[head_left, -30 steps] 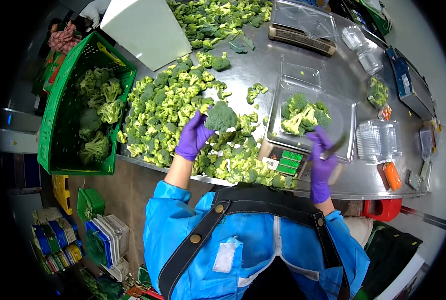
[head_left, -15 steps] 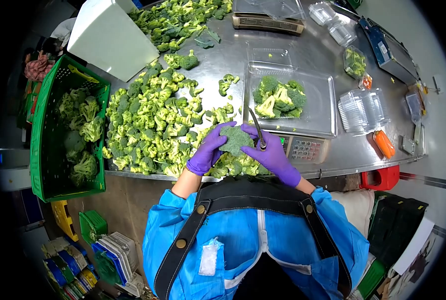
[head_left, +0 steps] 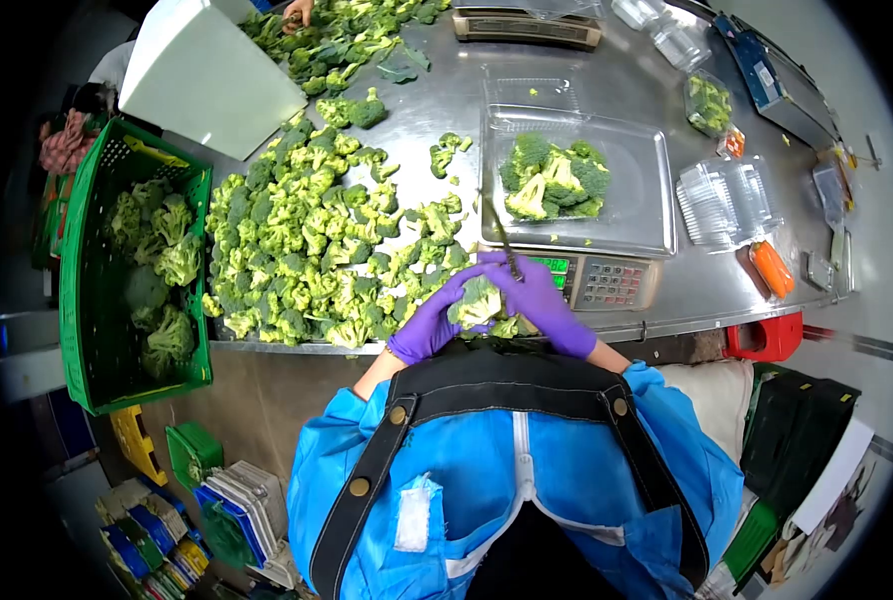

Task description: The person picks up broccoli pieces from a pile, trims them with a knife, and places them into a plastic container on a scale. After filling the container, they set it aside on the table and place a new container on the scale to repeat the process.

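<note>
One broccoli piece (head_left: 479, 303) sat pinched in the left hand (head_left: 435, 320), while the right hand (head_left: 539, 300), at its right edge, clasped a knife (head_left: 506, 243). Had the blade swung inward, it could have nicked the left fingers; a loosened pinch could have dropped the piece. Both hands angled inward, the pile (head_left: 307, 240) left of the grip, the scale (head_left: 612, 284) right of it.

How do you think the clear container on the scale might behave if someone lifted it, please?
The clear container looks thin-walled, so it would probably flex when gripped. Its open lid may flop as it rises. The loosely heaped broccoli inside could shift or tumble out if it tips.
</note>
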### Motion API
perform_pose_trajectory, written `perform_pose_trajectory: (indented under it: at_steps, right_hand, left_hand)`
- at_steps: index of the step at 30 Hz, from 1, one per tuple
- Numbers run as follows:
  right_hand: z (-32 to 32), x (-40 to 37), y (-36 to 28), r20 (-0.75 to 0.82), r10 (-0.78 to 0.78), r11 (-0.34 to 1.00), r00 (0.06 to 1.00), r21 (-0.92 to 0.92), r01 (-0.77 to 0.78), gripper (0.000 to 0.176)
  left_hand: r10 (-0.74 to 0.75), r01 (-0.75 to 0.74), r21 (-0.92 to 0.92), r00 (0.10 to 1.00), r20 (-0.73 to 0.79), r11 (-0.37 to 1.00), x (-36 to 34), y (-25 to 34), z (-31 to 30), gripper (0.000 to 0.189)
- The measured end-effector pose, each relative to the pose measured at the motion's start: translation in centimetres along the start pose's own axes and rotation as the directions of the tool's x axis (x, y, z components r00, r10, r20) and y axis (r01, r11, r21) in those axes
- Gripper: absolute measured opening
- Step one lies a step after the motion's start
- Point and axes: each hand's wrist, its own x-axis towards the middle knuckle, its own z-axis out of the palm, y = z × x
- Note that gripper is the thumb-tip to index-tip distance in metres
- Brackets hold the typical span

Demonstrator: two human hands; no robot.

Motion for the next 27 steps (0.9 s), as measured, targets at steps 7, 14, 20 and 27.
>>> perform_pose_trajectory:
  at_steps: [7,14,20,27]
  right_hand:
    - [-0.2,-1.2,-1.0,-0.012,-0.359,0.911,0.933,-0.222,0.347,0.029]
    - [1.3,-1.2,0.8,0.194,-0.504,0.688,0.841,-0.498,0.528,0.025]
    - [0.8,-1.2,0.6,0.245,-0.441,0.658,0.863,-0.565,0.497,0.025]
    - [0.8,-0.7,1.1,0.263,-0.508,0.698,0.82,-0.432,0.571,0.027]
  left_hand:
    - [0.078,0.049,-0.779,0.989,0.126,0.626,1.0,0.7,-2.1,0.061]
    - [0.073,0.039,-0.736,0.99,0.12,0.676,1.1,0.4,-3.3,0.062]
    - [0.093,-0.026,-0.574,0.992,0.088,0.818,-0.4,2.6,-0.3,0.057]
    - [0.085,-0.083,-0.097,0.996,0.017,0.992,-1.6,2.2,-2.3,0.071]
